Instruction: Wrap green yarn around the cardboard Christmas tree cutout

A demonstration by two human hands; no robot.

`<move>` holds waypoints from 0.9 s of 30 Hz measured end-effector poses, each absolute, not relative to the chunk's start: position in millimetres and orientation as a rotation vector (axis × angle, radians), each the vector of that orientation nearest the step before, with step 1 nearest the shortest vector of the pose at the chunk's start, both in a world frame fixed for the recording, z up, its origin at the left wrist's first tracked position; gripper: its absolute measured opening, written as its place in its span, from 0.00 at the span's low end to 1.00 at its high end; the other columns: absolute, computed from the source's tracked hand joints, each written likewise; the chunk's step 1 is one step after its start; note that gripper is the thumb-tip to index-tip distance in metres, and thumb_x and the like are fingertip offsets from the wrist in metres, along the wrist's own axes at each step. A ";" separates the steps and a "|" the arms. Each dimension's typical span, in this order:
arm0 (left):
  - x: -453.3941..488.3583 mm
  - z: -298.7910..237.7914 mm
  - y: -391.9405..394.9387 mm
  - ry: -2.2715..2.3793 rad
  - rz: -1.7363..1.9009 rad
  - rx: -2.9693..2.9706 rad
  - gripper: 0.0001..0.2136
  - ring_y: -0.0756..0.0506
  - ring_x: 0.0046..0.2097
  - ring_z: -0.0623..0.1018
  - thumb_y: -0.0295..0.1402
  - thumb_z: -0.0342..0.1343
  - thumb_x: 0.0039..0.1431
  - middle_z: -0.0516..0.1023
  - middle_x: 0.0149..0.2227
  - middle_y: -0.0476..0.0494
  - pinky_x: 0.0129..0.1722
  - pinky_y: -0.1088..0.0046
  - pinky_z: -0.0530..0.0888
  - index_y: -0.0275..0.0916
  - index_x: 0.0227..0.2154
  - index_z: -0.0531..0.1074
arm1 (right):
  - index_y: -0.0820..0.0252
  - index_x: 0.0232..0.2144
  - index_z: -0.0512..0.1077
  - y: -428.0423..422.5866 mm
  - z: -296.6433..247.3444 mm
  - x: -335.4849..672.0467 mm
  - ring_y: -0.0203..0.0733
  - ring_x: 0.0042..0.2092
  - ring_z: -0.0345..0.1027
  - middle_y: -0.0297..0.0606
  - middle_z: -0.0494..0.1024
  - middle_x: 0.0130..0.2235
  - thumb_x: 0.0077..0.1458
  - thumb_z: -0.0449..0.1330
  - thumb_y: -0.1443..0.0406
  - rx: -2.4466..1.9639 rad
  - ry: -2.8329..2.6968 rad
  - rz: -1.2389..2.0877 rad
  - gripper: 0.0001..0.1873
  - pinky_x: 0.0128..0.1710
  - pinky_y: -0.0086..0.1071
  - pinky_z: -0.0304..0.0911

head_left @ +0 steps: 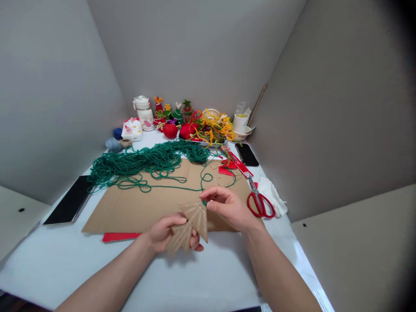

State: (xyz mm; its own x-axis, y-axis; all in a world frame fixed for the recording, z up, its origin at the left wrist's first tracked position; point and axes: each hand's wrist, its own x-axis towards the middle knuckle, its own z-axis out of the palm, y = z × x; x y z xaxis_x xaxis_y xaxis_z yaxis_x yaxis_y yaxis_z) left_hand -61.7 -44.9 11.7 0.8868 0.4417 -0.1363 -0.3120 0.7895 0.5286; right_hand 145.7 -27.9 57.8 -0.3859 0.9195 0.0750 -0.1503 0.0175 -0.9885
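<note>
My left hand (164, 234) grips a tree-shaped cardboard cutout (191, 223) from below, fingers wrapped round its lower part. My right hand (227, 208) pinches the end of a green yarn (149, 162) at the cutout's top edge. The yarn runs back across a flat sheet of brown cardboard (139, 208) to a large tangled heap at the middle of the white table (65, 264).
Red-handled scissors (258, 201) lie to the right beside white tissue (273, 195). A black tablet (69, 201) lies left, a black phone (247, 154) back right. Red paper pieces (230, 167), small yarn figures (172, 117), a pipe-cleaner pile (214, 128), a cup (240, 123) and grey walls stand behind.
</note>
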 end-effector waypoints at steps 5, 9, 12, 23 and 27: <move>-60.9 7.9 -45.9 0.241 0.340 0.466 0.18 0.47 0.26 0.70 0.40 0.47 0.52 0.73 0.22 0.41 0.43 0.59 0.64 0.29 0.27 0.74 | 0.56 0.33 0.75 -27.8 60.1 144.1 0.38 0.39 0.64 0.36 0.72 0.36 0.47 0.65 0.62 -0.762 -1.475 1.464 0.08 0.42 0.34 0.60; -59.9 10.3 -47.1 0.211 0.303 0.444 0.17 0.48 0.24 0.68 0.41 0.48 0.50 0.72 0.20 0.43 0.41 0.61 0.64 0.30 0.25 0.74 | 0.56 0.31 0.74 -27.9 62.5 143.2 0.39 0.39 0.63 0.37 0.70 0.35 0.50 0.63 0.62 -0.701 -1.567 1.376 0.06 0.43 0.36 0.59; -59.2 11.6 -48.5 0.206 0.281 0.455 0.16 0.47 0.25 0.69 0.41 0.50 0.49 0.71 0.19 0.42 0.39 0.61 0.66 0.31 0.23 0.73 | 0.56 0.31 0.73 -29.7 65.3 142.8 0.40 0.40 0.63 0.38 0.69 0.36 0.52 0.61 0.62 -0.669 -1.641 1.326 0.05 0.44 0.37 0.59; -64.4 13.7 -42.6 0.281 0.395 0.629 0.17 0.37 0.41 0.76 0.37 0.50 0.54 0.78 0.37 0.32 0.47 0.54 0.65 0.28 0.37 0.75 | 0.58 0.31 0.68 -34.0 71.9 146.4 0.42 0.42 0.61 0.39 0.66 0.36 0.57 0.55 0.60 -0.696 -1.767 1.239 0.07 0.45 0.38 0.57; -72.2 26.6 -34.2 0.511 0.526 0.822 0.16 0.39 0.45 0.76 0.38 0.47 0.59 0.78 0.41 0.33 0.50 0.59 0.65 0.32 0.39 0.75 | 0.58 0.31 0.66 -29.8 69.9 150.0 0.42 0.41 0.60 0.39 0.65 0.36 0.57 0.54 0.58 -0.832 -1.715 1.220 0.09 0.43 0.36 0.58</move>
